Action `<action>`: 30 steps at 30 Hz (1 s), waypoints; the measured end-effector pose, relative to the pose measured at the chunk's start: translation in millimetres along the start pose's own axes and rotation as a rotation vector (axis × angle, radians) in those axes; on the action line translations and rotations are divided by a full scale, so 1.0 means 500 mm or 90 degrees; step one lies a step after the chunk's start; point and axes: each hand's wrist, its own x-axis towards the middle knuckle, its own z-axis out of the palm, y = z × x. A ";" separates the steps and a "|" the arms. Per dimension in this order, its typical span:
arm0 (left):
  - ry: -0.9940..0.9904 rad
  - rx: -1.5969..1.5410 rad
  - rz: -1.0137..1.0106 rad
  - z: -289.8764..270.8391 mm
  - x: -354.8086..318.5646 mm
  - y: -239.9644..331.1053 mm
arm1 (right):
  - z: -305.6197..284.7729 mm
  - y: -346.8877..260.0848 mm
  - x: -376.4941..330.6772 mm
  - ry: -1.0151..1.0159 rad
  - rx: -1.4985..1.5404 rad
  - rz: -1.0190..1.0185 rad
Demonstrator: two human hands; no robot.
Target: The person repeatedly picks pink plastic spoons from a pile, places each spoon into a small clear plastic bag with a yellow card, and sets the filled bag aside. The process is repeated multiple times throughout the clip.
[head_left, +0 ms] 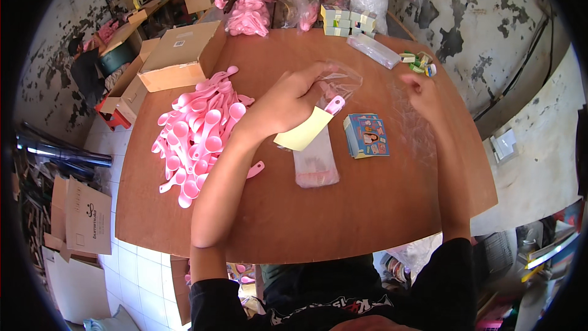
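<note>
My left hand (285,103) is closed on a clear plastic bag (343,79) above the middle of the table. With the bag are a pale yellow card (303,129) and a pink measuring spoon, whose handle (335,105) sticks out past the card. Below that hand lies a stack of clear bags (316,168). My right hand (422,93) is raised to the right, thumb and fingers curled together; whatever is between them is too small to make out. Between my arms sits a stack of printed blue cards (367,137). Many pink measuring spoons (199,122) are heaped beside my left forearm.
A cardboard box (184,55) stands at the table's far left. Toward the back are bundled cards (346,22), a clear plastic pack (375,50) and small tape rolls (422,64). Thin clear film scraps (413,119) lie under my right arm. A person (92,67) sits at the left.
</note>
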 end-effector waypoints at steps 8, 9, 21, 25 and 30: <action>0.104 -0.154 -0.011 0.021 0.004 -0.003 | 0.027 -0.342 -0.012 -0.227 0.660 -0.042; 0.118 -0.183 -0.020 0.023 0.007 -0.006 | 0.032 -0.343 -0.003 -0.202 0.668 -0.069; 0.138 -0.165 0.006 0.046 0.018 -0.039 | 0.039 -0.348 0.028 -0.003 0.514 -0.226; 0.179 -0.147 0.013 0.048 0.020 -0.031 | 0.037 -0.356 0.010 -0.102 0.661 -0.158; 0.217 -0.235 -0.003 0.046 0.017 -0.023 | 0.054 -0.328 0.017 -0.171 0.622 -0.150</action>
